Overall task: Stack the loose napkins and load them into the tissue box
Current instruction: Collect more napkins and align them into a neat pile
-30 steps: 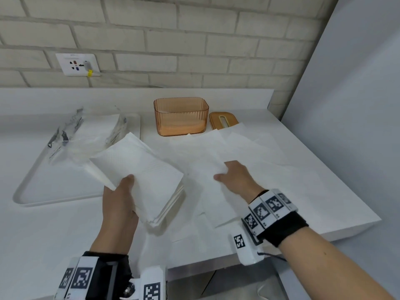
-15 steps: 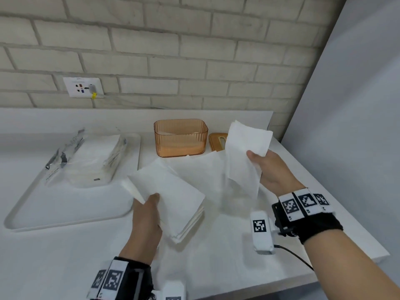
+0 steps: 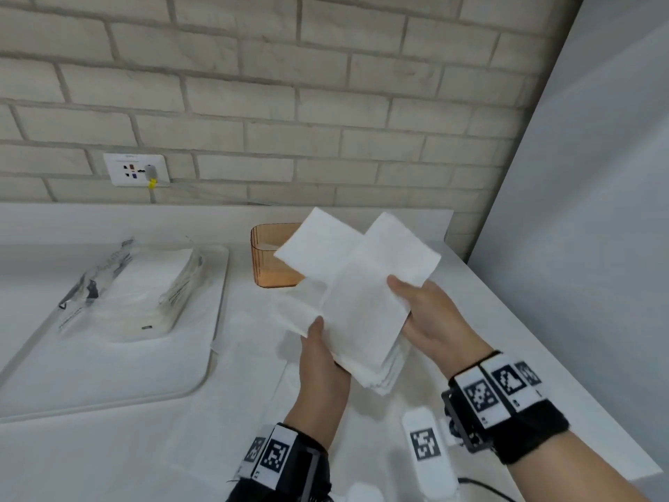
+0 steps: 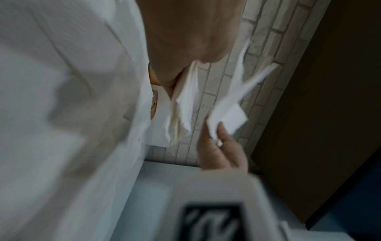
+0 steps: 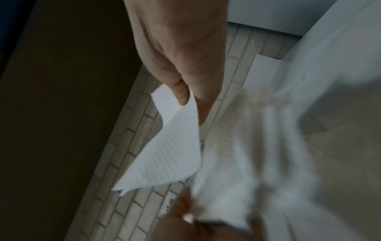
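Note:
My left hand (image 3: 320, 351) holds a stack of white napkins (image 3: 318, 255) up above the counter, thumb on top. My right hand (image 3: 409, 302) pinches a single napkin (image 3: 376, 295) and lays it crosswise over the stack; its thumb (image 5: 181, 93) presses the sheet's corner (image 5: 171, 146) in the right wrist view. Behind the napkins stands the amber tissue box (image 3: 269, 262), open on top and half hidden by them. More loose napkins (image 3: 253, 342) lie flat on the counter under my hands. The left wrist view shows the stack's edge (image 4: 183, 107) and my right hand's fingers (image 4: 222, 146).
A white tray (image 3: 108, 375) at the left carries a clear plastic pack of napkins (image 3: 141, 295). A brick wall with a socket (image 3: 135, 169) runs behind the counter. A grey panel (image 3: 597, 211) closes the right side, and the counter's edge (image 3: 579, 393) runs diagonally there.
My right hand picked a napkin off the counter, lifted it and brought it left onto the stack. My left hand raised the stack toward the middle.

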